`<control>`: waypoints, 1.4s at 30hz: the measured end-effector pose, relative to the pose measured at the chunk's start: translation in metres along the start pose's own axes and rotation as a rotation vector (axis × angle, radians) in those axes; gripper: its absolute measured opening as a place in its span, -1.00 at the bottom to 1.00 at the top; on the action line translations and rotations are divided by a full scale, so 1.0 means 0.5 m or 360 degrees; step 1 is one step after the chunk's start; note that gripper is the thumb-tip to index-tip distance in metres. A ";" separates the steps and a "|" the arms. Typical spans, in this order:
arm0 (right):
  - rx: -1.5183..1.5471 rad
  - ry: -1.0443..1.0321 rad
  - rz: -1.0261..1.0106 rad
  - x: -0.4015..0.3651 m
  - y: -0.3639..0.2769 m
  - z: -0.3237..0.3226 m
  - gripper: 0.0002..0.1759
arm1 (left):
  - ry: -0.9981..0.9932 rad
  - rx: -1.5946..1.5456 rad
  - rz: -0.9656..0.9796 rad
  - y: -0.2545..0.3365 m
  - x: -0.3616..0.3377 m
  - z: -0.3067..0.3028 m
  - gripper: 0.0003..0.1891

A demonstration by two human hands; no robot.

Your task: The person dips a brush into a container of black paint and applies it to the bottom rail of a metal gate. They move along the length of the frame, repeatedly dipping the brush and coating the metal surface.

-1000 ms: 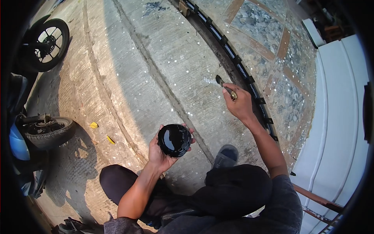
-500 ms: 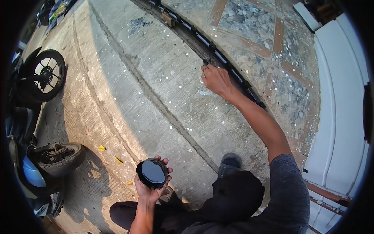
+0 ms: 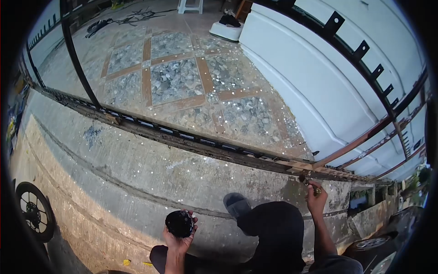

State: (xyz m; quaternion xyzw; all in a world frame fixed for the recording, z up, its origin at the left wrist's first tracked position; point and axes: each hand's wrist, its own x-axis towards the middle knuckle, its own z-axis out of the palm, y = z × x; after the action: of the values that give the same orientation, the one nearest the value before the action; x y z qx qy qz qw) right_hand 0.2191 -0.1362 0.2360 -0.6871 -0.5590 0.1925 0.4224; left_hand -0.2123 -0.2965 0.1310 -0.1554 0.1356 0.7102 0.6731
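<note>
My left hand cups a round tub of black paint from below, its fingers wrapped round the side. Low on the right, my right hand grips a paintbrush with dark bristles. The bristles are close to the lower rail of a metal gate, near where its black part gives way to a brown, rusty-looking part. My bent knee and a grey shoe lie between my hands.
Beyond the rail is a stone-patterned floor with a white stool at the back. A white wall panel leans upward on the right. A motorcycle wheel stands at left, and a vehicle wheel shows lower right.
The view has swung to the right, bringing the gate's rusty end into sight. My right hand has moved along the rail with the brush; my left still holds the paint tub.
</note>
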 end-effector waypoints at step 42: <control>0.0876 -0.0655 0.0213 0.246 0.315 0.100 -0.86 | 0.0221 0.0765 -0.0562 -0.695 0.584 0.007 -0.45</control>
State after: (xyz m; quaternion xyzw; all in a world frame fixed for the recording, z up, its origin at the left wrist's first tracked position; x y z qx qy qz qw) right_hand 0.3148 -0.0065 0.1079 -0.5293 -0.5131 0.4978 0.4569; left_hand 0.1209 -0.0083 0.0224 -0.0610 0.3163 0.5174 0.7928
